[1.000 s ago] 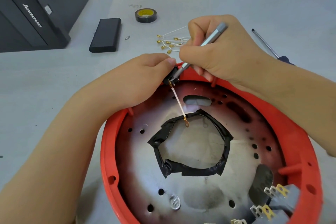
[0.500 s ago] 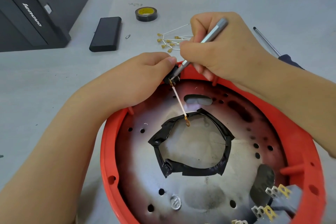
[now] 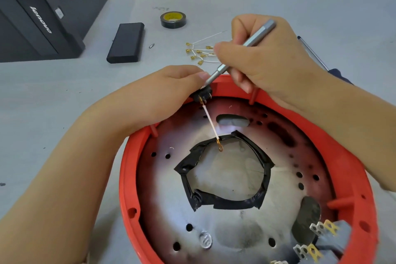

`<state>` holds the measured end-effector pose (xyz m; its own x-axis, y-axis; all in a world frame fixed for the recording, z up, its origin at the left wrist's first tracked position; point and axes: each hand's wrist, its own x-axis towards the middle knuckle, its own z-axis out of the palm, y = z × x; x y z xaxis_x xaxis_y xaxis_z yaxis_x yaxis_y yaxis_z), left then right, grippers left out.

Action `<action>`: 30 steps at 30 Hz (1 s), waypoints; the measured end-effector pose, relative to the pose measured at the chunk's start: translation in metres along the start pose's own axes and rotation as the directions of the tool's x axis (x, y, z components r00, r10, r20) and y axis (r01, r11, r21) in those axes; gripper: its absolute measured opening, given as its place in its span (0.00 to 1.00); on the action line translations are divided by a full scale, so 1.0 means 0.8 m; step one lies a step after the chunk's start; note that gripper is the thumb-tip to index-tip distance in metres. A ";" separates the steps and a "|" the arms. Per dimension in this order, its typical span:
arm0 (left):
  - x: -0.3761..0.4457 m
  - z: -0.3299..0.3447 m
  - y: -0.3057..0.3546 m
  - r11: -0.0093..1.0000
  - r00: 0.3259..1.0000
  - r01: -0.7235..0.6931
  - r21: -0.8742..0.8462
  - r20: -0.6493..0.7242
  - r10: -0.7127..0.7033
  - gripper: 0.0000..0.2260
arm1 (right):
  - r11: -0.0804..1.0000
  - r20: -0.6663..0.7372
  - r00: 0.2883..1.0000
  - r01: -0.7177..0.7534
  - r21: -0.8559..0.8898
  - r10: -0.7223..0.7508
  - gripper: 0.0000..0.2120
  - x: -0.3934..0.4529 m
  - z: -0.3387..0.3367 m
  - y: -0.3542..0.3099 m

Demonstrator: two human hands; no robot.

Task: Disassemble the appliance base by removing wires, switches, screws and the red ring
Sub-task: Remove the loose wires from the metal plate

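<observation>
With loose white wires (image 3: 203, 51) already beyond my grips, my left hand (image 3: 171, 92) pinches the small black switch (image 3: 202, 95) while my right hand (image 3: 263, 60) grasps the slim grey metal screwdriver (image 3: 240, 51); the red plastic ring (image 3: 353, 178) remains.

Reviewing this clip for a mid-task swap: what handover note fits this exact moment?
Left hand grips the black switch at the red ring's far rim.
Right hand holds the silver screwdriver, tip at the switch.
One white wire hangs from the switch.
Done: a bundle of removed wires lies on the table.
Left: this switch and wire, the grey switches at the near right, the ring.
</observation>
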<state>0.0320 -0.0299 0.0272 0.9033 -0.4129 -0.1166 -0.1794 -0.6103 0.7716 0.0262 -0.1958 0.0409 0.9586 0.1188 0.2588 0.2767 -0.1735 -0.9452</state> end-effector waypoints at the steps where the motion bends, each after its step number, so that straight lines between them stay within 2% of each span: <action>1: -0.001 -0.001 0.000 0.999 1.000 0.007 -0.038 0.014 -0.007 0.14 | 1.000 0.009 1.000 0.001 0.018 -0.001 0.18 0.000 0.000 -0.001; 3: 0.000 -0.001 0.000 0.997 0.999 0.013 -0.080 0.032 -0.011 0.14 | 0.999 0.039 0.999 -0.011 0.032 0.010 0.18 0.001 -0.001 -0.004; 8: -0.001 0.000 0.002 0.986 0.998 0.066 -0.153 0.005 -0.066 0.14 | 0.988 0.119 0.992 -0.011 -0.154 0.030 0.14 0.003 -0.013 -0.028; 11: 0.000 0.002 0.001 0.991 0.992 0.083 -0.104 -0.086 -0.092 0.13 | 0.985 0.122 0.992 -0.014 -0.175 0.036 0.13 0.001 -0.024 -0.042; 15: 0.003 0.002 0.002 0.984 0.972 0.125 -0.128 -0.185 -0.147 0.13 | 0.988 0.140 0.988 -0.037 -0.149 0.058 0.11 -0.003 -0.027 -0.040; 18: 0.001 -0.002 0.004 0.974 0.975 0.141 -0.179 -0.145 -0.168 0.13 | 0.992 0.180 0.979 -0.082 -0.096 0.098 0.09 -0.006 -0.025 -0.035; 20: 0.002 -0.007 0.003 0.977 0.980 0.148 -0.152 -0.111 -0.166 0.13 | 0.995 0.205 0.974 -0.081 -0.059 0.091 0.07 -0.006 -0.022 -0.032; 23: 0.002 -0.012 0.001 0.974 0.988 0.131 -0.184 -0.051 -0.143 0.15 | 0.993 0.211 0.977 0.037 -0.113 -0.013 0.01 -0.002 -0.012 -0.030; 26: 0.000 -0.010 0.001 0.974 0.997 0.061 -0.216 -0.032 -0.070 0.16 | 0.955 0.301 0.942 0.213 -0.206 -0.145 0.05 0.004 0.008 -0.032; 28: 0.001 -0.006 0.000 0.978 0.998 0.030 -0.208 -0.044 -0.040 0.15 | 0.925 0.360 0.917 0.276 -0.262 -0.172 0.07 0.007 0.022 -0.029; 30: 0.006 -0.004 -0.005 0.982 0.997 0.002 -0.188 -0.076 -0.017 0.15 | 0.891 0.356 0.913 0.319 -0.322 -0.198 0.09 0.011 0.030 -0.020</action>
<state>0.0382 -0.0270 0.0253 0.9333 -0.3496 -0.0816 -0.1007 -0.4731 0.8752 0.0281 -0.1682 0.0536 0.7965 0.4910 0.3528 0.5743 -0.4319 -0.6954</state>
